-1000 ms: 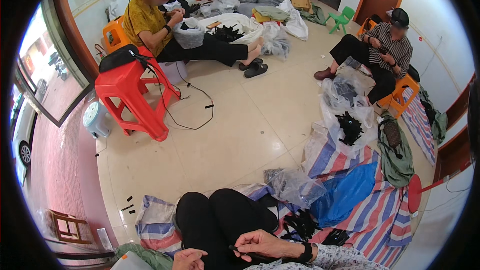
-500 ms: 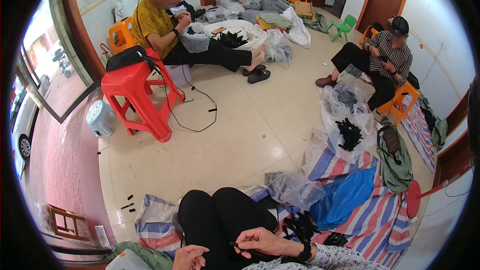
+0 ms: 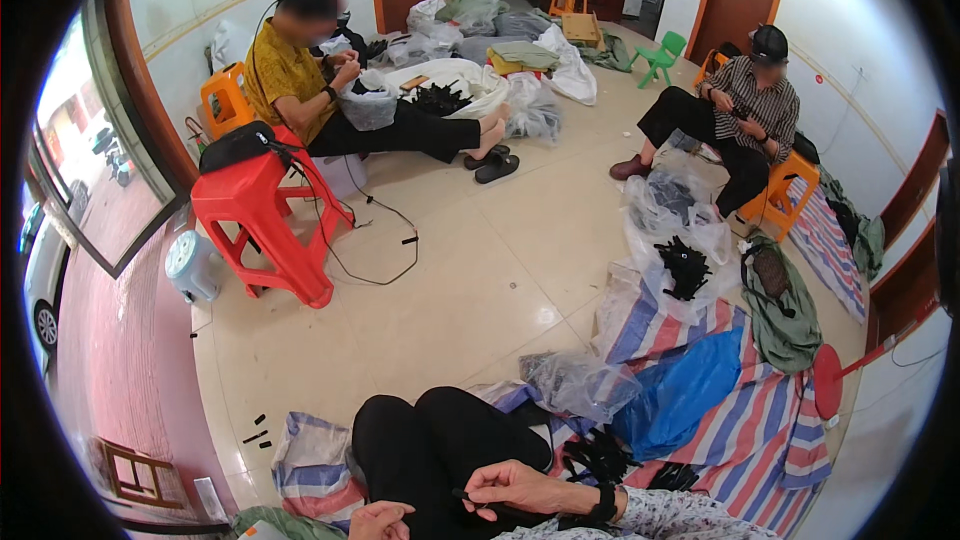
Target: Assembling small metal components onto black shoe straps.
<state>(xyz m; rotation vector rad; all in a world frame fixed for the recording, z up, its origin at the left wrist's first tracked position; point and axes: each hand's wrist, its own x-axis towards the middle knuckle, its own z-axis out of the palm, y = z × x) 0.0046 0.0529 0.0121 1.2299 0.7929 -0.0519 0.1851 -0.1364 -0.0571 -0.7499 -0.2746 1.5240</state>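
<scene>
My right hand [image 3: 520, 487] is over my black-clad lap, its thumb and fingers pinched on a small black strip [image 3: 459, 493] whose dark tip pokes out to the left. My left hand [image 3: 380, 520] is at the lower edge, a short way left of it, with curled fingers and the fingertips close together. What it holds, if anything, is too small to make out. To the right of my legs, a pile of black strips [image 3: 597, 456] lies on a striped sheet [image 3: 740, 440]. A clear plastic bag [image 3: 580, 383] and a blue plastic bag [image 3: 680, 395] rest just beyond the pile.
A person in yellow [image 3: 290, 75] sits at the far left behind a red stool [image 3: 262, 220] with a black pouch and cable. Another person in stripes [image 3: 755, 105] sits at the far right near bagged black pieces [image 3: 684, 267]. A red round-ended object [image 3: 828, 380] stands at the right.
The whole view has shifted slightly, so the room sits a little further left. My right hand still pinches the black strip, and both hands stay apart over my lap.
</scene>
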